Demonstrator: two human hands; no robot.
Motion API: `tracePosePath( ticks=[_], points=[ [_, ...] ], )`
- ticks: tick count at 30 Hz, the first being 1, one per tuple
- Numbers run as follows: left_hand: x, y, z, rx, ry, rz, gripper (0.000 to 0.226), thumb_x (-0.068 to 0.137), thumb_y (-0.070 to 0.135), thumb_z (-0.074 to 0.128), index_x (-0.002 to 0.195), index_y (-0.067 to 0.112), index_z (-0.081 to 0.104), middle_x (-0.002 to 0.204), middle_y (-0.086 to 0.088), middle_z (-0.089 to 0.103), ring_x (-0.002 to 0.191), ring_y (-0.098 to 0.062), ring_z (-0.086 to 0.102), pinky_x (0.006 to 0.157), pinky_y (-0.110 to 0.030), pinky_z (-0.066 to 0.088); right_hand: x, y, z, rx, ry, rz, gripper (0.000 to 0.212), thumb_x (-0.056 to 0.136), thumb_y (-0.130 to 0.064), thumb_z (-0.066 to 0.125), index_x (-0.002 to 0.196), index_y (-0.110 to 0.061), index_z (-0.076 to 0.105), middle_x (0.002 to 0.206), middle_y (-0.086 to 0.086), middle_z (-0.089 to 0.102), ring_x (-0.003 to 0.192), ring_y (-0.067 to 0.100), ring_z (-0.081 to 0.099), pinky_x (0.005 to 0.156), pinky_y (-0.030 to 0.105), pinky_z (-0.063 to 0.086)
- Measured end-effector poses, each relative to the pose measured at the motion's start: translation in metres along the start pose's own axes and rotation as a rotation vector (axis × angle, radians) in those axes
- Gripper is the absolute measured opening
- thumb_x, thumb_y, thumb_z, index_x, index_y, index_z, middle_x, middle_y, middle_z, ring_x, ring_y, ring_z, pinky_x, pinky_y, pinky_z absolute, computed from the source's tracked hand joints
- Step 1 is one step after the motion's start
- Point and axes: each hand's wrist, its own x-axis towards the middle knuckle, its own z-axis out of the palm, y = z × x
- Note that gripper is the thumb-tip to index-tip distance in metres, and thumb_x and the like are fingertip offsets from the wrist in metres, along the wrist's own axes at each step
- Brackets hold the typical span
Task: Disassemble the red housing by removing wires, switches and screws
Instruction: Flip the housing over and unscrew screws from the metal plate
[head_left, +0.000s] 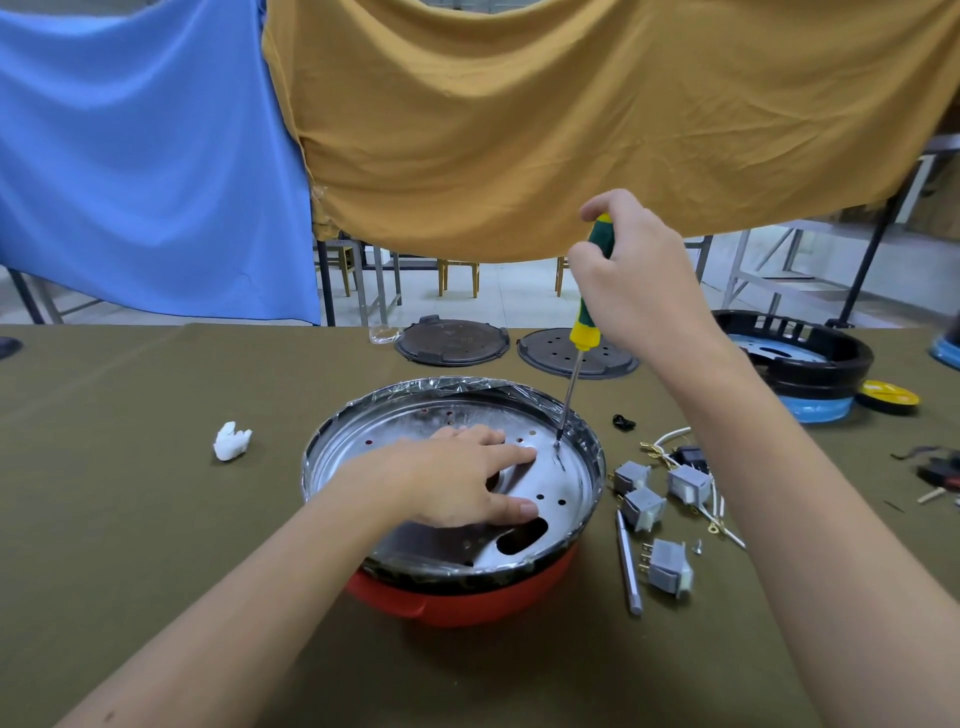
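Observation:
The red housing (457, 605) sits at the table's middle, its shiny perforated metal plate (566, 480) facing up inside a black rim covered in plastic film. My left hand (457, 480) lies flat on the plate with fingers spread, pressing it down. My right hand (631, 270) grips the green and yellow handle of a screwdriver (584, 317). The screwdriver stands nearly upright, its tip touching the plate near the right rim. Several grey switches (670, 566) with white wires (714, 506) lie on the cloth right of the housing.
A grey metal tool (628, 564) lies beside the switches. Two dark round lids (452, 340) rest at the back. A black housing on a blue base (802, 364) stands back right, near a yellow disc (888, 397). A white crumpled scrap (232, 441) lies left.

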Motion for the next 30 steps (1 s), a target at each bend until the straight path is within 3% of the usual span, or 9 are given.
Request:
tracePosePath(
  ticks=[2,4,7,11,15,18,21,26,30],
  points=[
    [0.0,0.0002,-0.0007,-0.002,-0.001,0.0,0.069,0.092,0.067,0.043,0.152,0.048,0.014,0.163,0.012,0.009,0.149,-0.021,0.011,0.118,-0.049,0.019,-0.0017,-0.0011,0.0013,0.022,-0.019,-0.012,0.028,0.092,-0.02,0.048,0.118,-0.021,0.055,0.099,-0.001,0.047,0.095,0.023,0.049,0.068,0.029,0.036],
    [-0.0005,0.0007,-0.0006,-0.003,-0.004,-0.002,0.069,0.092,0.067,0.043,0.152,0.048,0.014,0.163,0.012,0.009,0.149,-0.021,0.011,0.117,-0.05,0.02,-0.0036,-0.0016,0.0025,0.036,-0.013,-0.022,0.021,0.092,-0.029,0.057,0.113,-0.024,0.059,0.1,-0.004,0.038,0.102,0.024,0.048,0.08,0.028,0.044],
    [-0.0007,0.0004,-0.0007,0.002,0.001,-0.001,0.069,0.092,0.066,0.043,0.152,0.049,0.015,0.163,0.012,0.009,0.149,-0.02,0.011,0.118,-0.05,0.02,-0.0028,-0.0005,0.0014,0.003,0.046,-0.051,0.024,0.091,-0.033,0.067,0.114,-0.026,0.065,0.108,0.001,0.035,0.106,0.022,0.047,0.093,0.03,0.042],
    [-0.0007,0.0001,-0.0008,-0.003,0.002,0.002,0.069,0.092,0.067,0.042,0.152,0.049,0.014,0.163,0.012,0.009,0.149,-0.02,0.011,0.118,-0.05,0.019,0.0001,-0.0012,-0.0008,-0.01,0.033,-0.027,0.036,0.095,-0.019,0.052,0.13,-0.027,0.058,0.109,0.001,0.045,0.083,0.011,0.048,0.078,0.026,0.034],
    [-0.0004,0.0002,-0.0003,-0.005,0.0,0.003,0.069,0.092,0.067,0.042,0.152,0.049,0.014,0.163,0.012,0.009,0.149,-0.02,0.011,0.118,-0.049,0.019,-0.0018,-0.0015,0.0003,0.013,0.017,0.013,0.037,0.094,-0.018,0.045,0.13,-0.018,0.053,0.106,0.002,0.05,0.098,0.021,0.049,0.078,0.031,0.035],
    [-0.0002,-0.0002,-0.0006,0.001,0.0,0.004,0.069,0.092,0.067,0.042,0.152,0.049,0.014,0.163,0.012,0.009,0.149,-0.02,0.011,0.117,-0.048,0.019,-0.0045,-0.0014,0.0028,0.011,-0.002,0.011,0.028,0.093,-0.03,0.055,0.12,-0.023,0.055,0.108,0.003,0.042,0.106,0.027,0.048,0.087,0.034,0.044],
    [0.0,-0.0004,-0.0005,-0.001,0.0,0.008,0.069,0.092,0.067,0.042,0.152,0.048,0.014,0.163,0.011,0.009,0.149,-0.021,0.01,0.117,-0.048,0.018,-0.0031,0.0009,0.0004,-0.035,0.085,-0.023,0.028,0.092,-0.036,0.065,0.117,-0.023,0.063,0.111,0.003,0.037,0.11,0.026,0.046,0.096,0.032,0.041],
    [0.0005,-0.0011,0.0,0.001,-0.001,0.006,0.069,0.092,0.067,0.042,0.152,0.049,0.014,0.163,0.013,0.008,0.15,-0.021,0.01,0.118,-0.049,0.018,0.0012,0.002,-0.0009,-0.006,0.103,0.024,0.04,0.095,-0.018,0.048,0.134,-0.016,0.055,0.109,0.002,0.051,0.098,0.018,0.048,0.082,0.026,0.032],
    [0.0013,-0.0016,0.0009,-0.003,0.002,-0.001,0.069,0.091,0.068,0.042,0.151,0.05,0.014,0.163,0.013,0.008,0.15,-0.021,0.01,0.119,-0.049,0.019,-0.0005,0.0017,0.0006,0.053,0.084,0.044,0.032,0.092,-0.021,0.047,0.121,-0.016,0.057,0.104,0.004,0.056,0.096,0.022,0.051,0.077,0.029,0.035]
  ],
)
